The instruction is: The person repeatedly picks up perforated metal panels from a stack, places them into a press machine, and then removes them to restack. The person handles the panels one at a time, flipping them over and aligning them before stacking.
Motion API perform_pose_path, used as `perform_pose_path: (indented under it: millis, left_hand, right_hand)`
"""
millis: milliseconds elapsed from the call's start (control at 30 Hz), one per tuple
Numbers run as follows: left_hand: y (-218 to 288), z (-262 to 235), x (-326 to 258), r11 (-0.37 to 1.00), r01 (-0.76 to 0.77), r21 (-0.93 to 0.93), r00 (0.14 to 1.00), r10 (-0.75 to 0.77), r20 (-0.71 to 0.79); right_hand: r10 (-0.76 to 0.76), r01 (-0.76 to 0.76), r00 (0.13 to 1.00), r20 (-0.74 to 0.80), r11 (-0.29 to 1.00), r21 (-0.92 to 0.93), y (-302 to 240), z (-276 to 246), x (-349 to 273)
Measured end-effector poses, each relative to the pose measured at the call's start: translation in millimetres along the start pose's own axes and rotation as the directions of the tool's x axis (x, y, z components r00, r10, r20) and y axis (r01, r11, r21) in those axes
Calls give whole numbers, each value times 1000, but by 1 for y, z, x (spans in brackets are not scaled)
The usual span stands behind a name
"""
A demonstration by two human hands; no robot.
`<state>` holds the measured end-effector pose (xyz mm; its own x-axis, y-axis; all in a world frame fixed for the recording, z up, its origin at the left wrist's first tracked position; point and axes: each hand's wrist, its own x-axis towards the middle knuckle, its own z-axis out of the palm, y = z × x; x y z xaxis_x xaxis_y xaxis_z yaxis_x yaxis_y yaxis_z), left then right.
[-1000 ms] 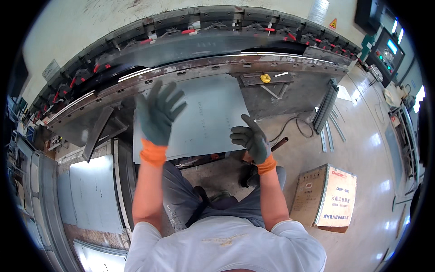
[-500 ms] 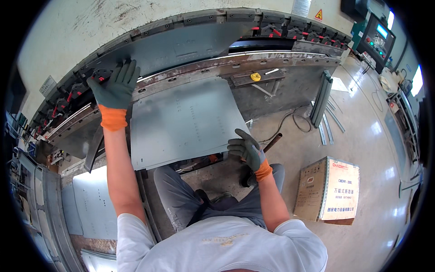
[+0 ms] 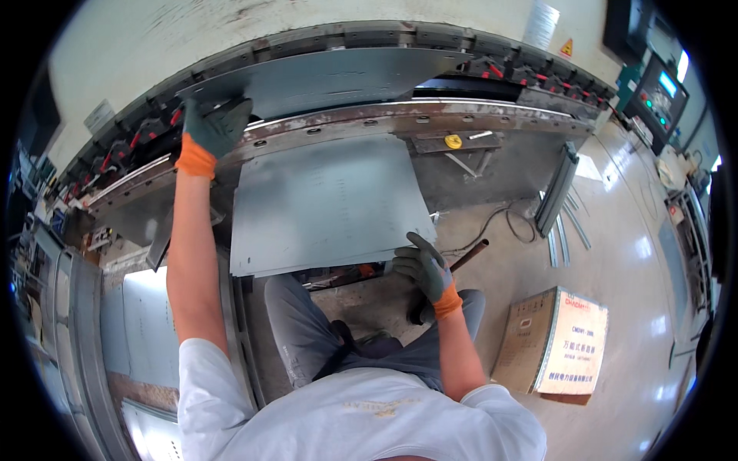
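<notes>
A grey sheet-metal panel [image 3: 330, 79] stands in the bending machine, between its upper clamps and its lower bed. My left hand [image 3: 214, 137], in a dark grey-green glove with an orange cuff, is raised to the panel's left end. Its thumb and fingers are apart, and the palm lies at the sheet's lower left corner; whether it presses on the metal I cannot tell. Below the bed lies a stack of flat grey sheets [image 3: 330, 203] with small punched holes. Just off its near right corner hovers my gloved right hand [image 3: 425, 269], open, fingers loosely extended, nothing in it.
A small ledge on the machine front carries a yellow tape measure [image 3: 453, 141]. Upright metal strips [image 3: 556, 190] lean at the right, near a black cable [image 3: 500, 219]. On the floor stands a cardboard box [image 3: 550, 342]. A control panel [image 3: 659, 100] is at far right; more sheets [image 3: 154, 323] lie lower left.
The panel in the machine now shows a narrower face. My left hand has turned, its fingers now pointing more to the right. My right hand stays by the stack; the whole view has shifted slightly.
</notes>
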<state>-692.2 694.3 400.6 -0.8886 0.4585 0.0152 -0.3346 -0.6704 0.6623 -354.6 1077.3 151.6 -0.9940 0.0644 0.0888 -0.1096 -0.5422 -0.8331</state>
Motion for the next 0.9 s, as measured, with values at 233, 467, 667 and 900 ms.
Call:
perform_pose_path:
  millis: [233,467,667,900]
  left_hand:
    - [7,-12,16,990,89,-109,992,-78,103]
    - [11,-30,23,992,102,-77,968,-81,237]
    - [10,-17,15,983,124,-135,982,-103,156]
    - [-22,-41,-11,182,-588,788,799,286,530]
  right_hand:
    - [37,-38,998,-47,999,-13,0,5,-2]
    - [53,-54,998,-46,998,-18,5,6,1]
    - [63,-63,997,-35,998,-12,4,10,-1]
    - [62,-62,998,-19,997,-42,7,13,-3]
